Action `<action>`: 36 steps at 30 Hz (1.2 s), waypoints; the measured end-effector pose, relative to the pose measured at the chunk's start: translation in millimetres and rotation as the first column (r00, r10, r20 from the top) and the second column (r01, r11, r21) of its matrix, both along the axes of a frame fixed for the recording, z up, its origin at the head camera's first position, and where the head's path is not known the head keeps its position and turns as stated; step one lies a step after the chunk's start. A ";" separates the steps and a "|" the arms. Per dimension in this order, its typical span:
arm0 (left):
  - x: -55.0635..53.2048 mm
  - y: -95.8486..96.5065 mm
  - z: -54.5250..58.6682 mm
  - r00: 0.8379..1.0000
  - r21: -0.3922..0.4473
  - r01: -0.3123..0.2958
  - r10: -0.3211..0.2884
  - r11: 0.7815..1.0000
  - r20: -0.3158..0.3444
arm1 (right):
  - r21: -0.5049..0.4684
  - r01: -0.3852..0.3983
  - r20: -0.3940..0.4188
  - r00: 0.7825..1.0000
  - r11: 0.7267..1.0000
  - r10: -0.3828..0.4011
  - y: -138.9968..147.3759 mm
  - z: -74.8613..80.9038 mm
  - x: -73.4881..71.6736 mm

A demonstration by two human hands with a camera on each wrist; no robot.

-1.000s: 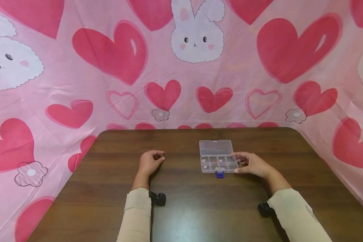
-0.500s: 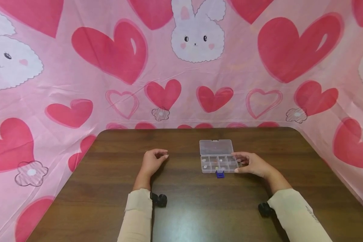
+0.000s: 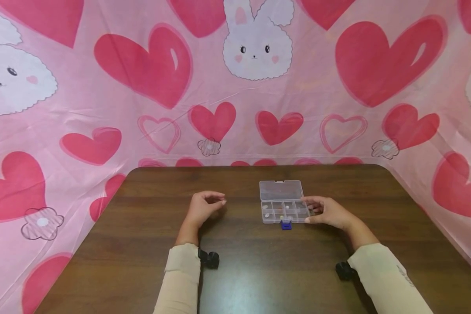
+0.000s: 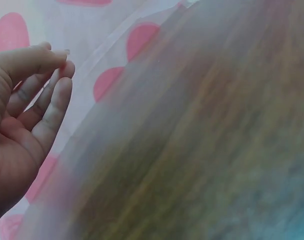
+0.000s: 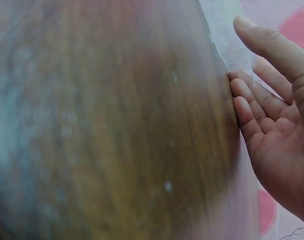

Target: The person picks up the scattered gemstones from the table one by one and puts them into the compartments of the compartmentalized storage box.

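Observation:
A clear plastic compartment box (image 3: 285,212) lies on the table with its lid (image 3: 280,190) folded back flat behind it. Small pieces, some pale, sit in several of its compartments, too small to name. My right hand (image 3: 330,213) holds the box's right end, thumb at the front corner and fingers at the back; the right wrist view shows the box's clear edge (image 5: 227,35) beside the thumb. Left of the box, my left hand (image 3: 205,207) hovers with thumb and fingertips brought together. In the left wrist view the fingertips (image 4: 65,85) come near the thumb; whether something tiny is between them is unclear.
The brown wooden table (image 3: 255,270) runs back to a pink cloth (image 3: 235,93) printed with hearts and rabbits. A blue latch (image 3: 286,225) sticks out from the box's front edge. Black wrist cameras (image 3: 211,260) sit at both cuffs.
My left hand has moved to the right and slightly away from me, closer to the box. My right hand and the box have stayed in place.

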State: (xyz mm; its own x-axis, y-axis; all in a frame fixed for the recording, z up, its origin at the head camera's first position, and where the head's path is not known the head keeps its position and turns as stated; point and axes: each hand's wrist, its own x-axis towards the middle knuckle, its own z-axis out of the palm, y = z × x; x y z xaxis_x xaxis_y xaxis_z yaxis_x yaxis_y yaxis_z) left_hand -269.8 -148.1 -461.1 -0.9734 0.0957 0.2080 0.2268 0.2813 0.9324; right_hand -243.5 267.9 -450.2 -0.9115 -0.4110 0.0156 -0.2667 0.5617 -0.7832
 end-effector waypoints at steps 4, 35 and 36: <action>1.4 3.9 3.0 1.000 0.031 0.017 -0.017 0.999 0.013 | 0.000 -0.003 -0.002 1.000 1.000 0.003 0.8 -0.7 -1.1; 5.6 19.6 10.6 0.986 -0.049 0.168 -0.167 0.985 0.025 | 0.000 0.004 0.009 1.000 1.000 -0.004 1.1 0.1 -0.5; 6.3 19.9 11.2 0.986 -0.063 0.169 -0.167 0.984 0.026 | -0.001 0.004 0.008 1.000 1.000 -0.004 1.2 -0.2 -0.3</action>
State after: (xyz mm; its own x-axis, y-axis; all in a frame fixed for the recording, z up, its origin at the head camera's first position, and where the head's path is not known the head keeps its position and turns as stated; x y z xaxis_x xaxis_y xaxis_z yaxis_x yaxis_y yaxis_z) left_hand -263.6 -128.2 -449.9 -0.9463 0.2710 0.1763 0.2571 0.3004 0.9185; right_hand -243.8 269.1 -450.3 -0.9131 -0.4076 0.0085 -0.2581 0.5617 -0.7861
